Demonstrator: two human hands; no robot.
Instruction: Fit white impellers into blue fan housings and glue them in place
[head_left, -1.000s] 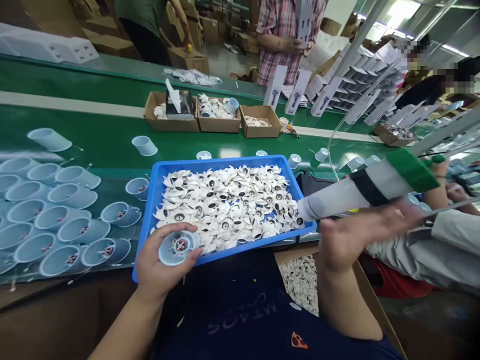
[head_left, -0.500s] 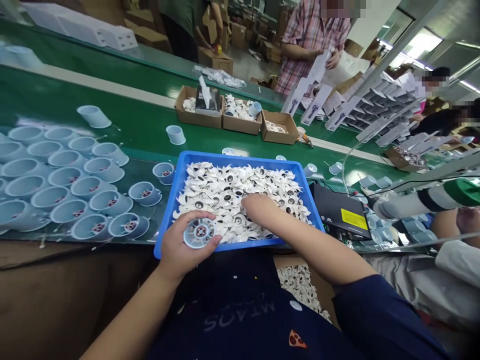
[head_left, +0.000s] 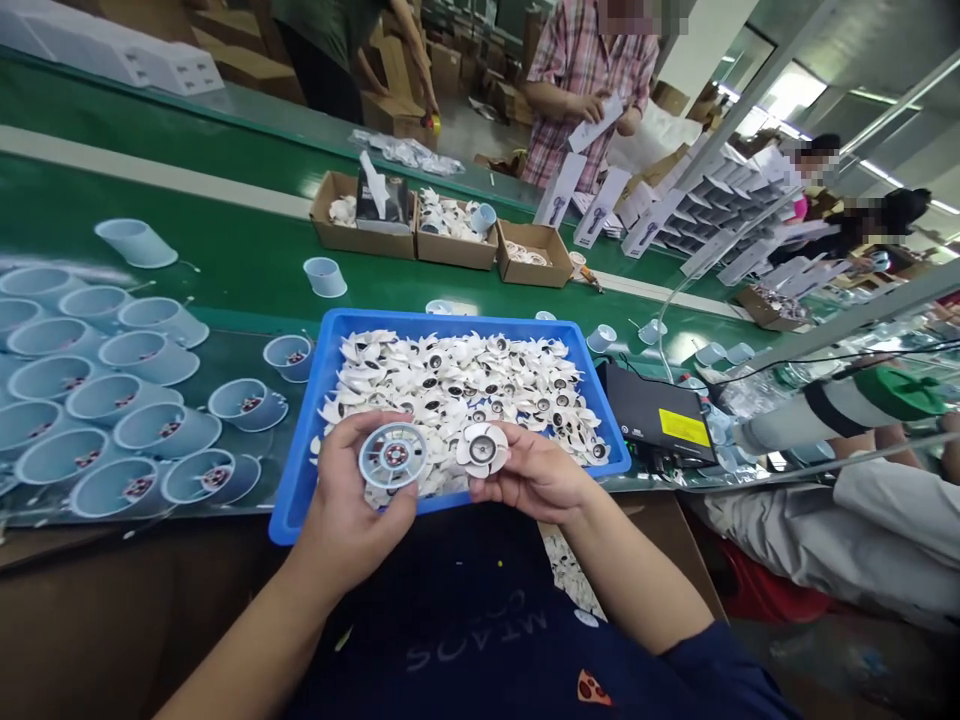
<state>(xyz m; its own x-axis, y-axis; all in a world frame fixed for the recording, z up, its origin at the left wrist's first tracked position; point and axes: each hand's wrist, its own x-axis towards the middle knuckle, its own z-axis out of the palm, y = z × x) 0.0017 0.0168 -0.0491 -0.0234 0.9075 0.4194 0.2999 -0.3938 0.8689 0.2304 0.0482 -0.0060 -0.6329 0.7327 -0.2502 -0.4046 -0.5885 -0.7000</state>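
A light-blue fan housing [head_left: 392, 456], round with spokes and a reddish centre, is gripped in my left hand [head_left: 352, 490], its open face turned up toward me. Between the thumb and fingers of my right hand [head_left: 536, 475] is a white fan blade wheel [head_left: 482, 449], its dark ringed hub facing me. The two parts are close side by side but apart. Both hands are over the front edge of a blue tray [head_left: 450, 318], which is heaped with loose white fan blade wheels [head_left: 435, 375].
Several light-blue cup-shaped housings [head_left: 161, 430] stand on the left. Behind the tray, small cardboard boxes [head_left: 534, 268] hold parts on the green belt [head_left: 247, 265]. A black device [head_left: 652, 420] and a green-capped bottle [head_left: 832, 410] are at right. A person in plaid [head_left: 592, 70] handles a white box.
My right hand has come up out of the heap with a white fan blade wheel and moved beside the housing. My left hand keeps its hold. The whole view has shifted slightly.
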